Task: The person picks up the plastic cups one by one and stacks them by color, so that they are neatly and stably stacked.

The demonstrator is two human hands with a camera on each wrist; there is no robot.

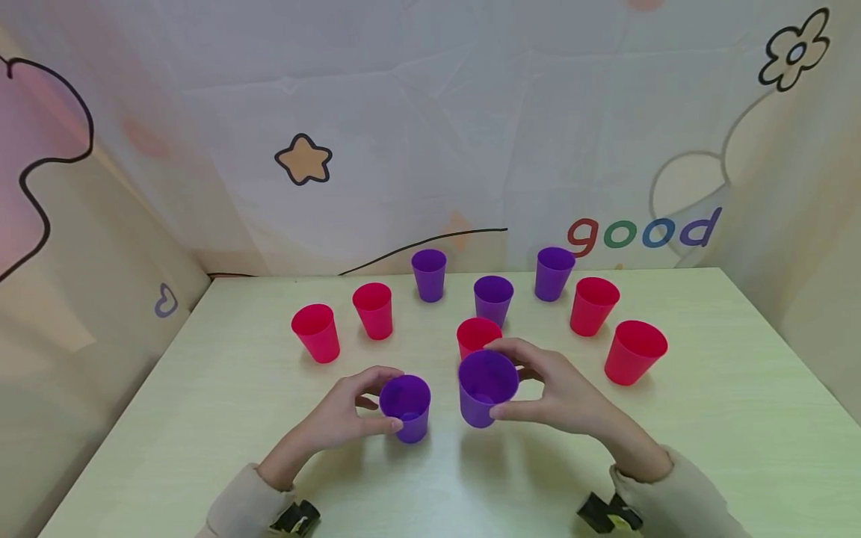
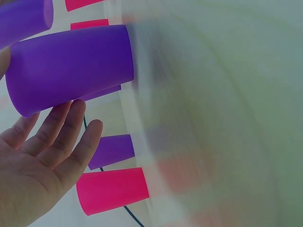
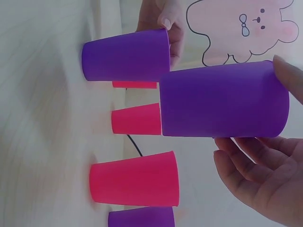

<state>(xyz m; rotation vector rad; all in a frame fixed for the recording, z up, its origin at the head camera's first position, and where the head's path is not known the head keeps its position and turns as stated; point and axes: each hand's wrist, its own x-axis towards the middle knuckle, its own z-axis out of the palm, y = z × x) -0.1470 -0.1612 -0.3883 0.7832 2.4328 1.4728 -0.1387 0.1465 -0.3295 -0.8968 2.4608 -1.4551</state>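
Note:
Near the front of the table, my left hand grips a purple cup between thumb and fingers. That cup stands mouth up, on the table or just over it; I cannot tell which. To its right, my right hand holds another purple cup by its sides. The right wrist view has this second cup raised well off the table, higher than the left one. A red cup stands behind the raised cup, partly hidden by it and my right fingers.
Two red cups stand at the left and two more red cups at the right. Purple cups stand towards the back. A printed cloth hangs behind the table.

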